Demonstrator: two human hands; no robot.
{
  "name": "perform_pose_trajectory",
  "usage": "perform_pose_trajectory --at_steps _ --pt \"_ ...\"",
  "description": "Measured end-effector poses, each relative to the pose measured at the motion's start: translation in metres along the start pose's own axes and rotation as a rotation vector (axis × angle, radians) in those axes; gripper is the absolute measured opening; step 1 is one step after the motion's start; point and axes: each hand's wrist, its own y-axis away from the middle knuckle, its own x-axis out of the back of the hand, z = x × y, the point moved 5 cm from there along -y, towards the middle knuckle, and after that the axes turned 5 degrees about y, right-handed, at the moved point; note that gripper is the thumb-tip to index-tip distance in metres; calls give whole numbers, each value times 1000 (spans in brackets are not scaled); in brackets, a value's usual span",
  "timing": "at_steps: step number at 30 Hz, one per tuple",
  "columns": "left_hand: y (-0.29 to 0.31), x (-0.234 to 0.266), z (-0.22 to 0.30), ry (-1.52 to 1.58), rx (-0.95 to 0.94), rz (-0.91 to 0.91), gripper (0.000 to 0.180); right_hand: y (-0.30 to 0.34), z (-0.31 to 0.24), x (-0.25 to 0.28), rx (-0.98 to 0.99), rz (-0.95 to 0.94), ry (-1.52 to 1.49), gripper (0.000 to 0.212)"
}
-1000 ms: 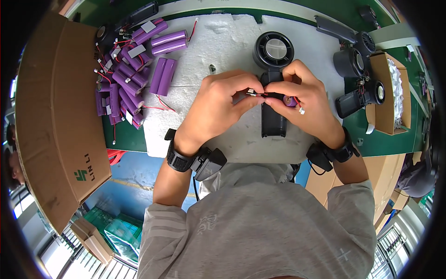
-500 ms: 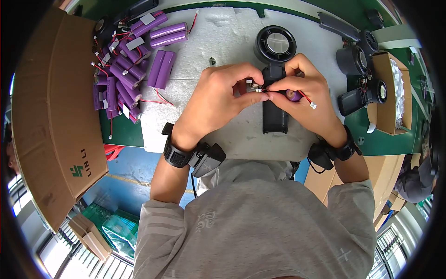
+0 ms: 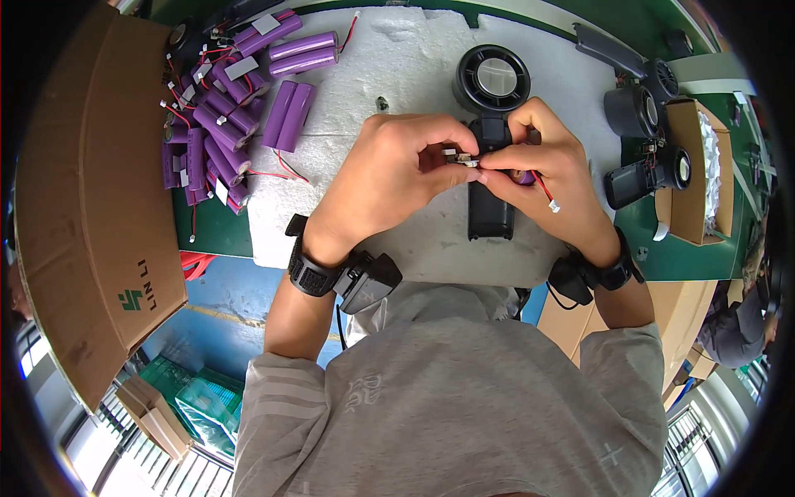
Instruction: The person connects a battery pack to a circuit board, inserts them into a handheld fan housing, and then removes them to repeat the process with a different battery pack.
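My left hand [image 3: 393,170] is closed in a pinch on a small circuit board [image 3: 464,157] with pale metal parts. From the other side, the thumb and forefinger of my right hand [image 3: 559,170] meet the board's edge. A purple battery pack [image 3: 522,176] sits mostly hidden in my right fingers. Its red and black wires hang down to a white plug [image 3: 554,206]. Beneath both hands lies a black handheld fan, its round head [image 3: 493,78] pointing away and its handle [image 3: 490,215] toward me. My fingers hide the exact contact at the board.
Several purple battery packs [image 3: 224,120] with wires are heaped at left on the white foam sheet [image 3: 364,74] and green table. A large cardboard box [image 3: 99,190] flanks them. Further black fans [image 3: 633,112] and a small open carton [image 3: 696,174] stand at right.
My hands stay nearly in place, fingertips still together at the board. The battery pack in my right hand has turned further behind the fingers, and its white plug has swung slightly lower.
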Motion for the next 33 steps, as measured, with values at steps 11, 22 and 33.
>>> perform_pose_trajectory --at_steps 11,22,33 --pt "0 6 2 -75 -94 -62 29 -2 -1 0 -17 3 51 15" --pt "0 1 16 -20 -144 -91 24 0 0 -1 -2 4 45 16" --pt "-1 -4 7 63 -135 10 18 -1 -4 4 11 -4 -77 13"
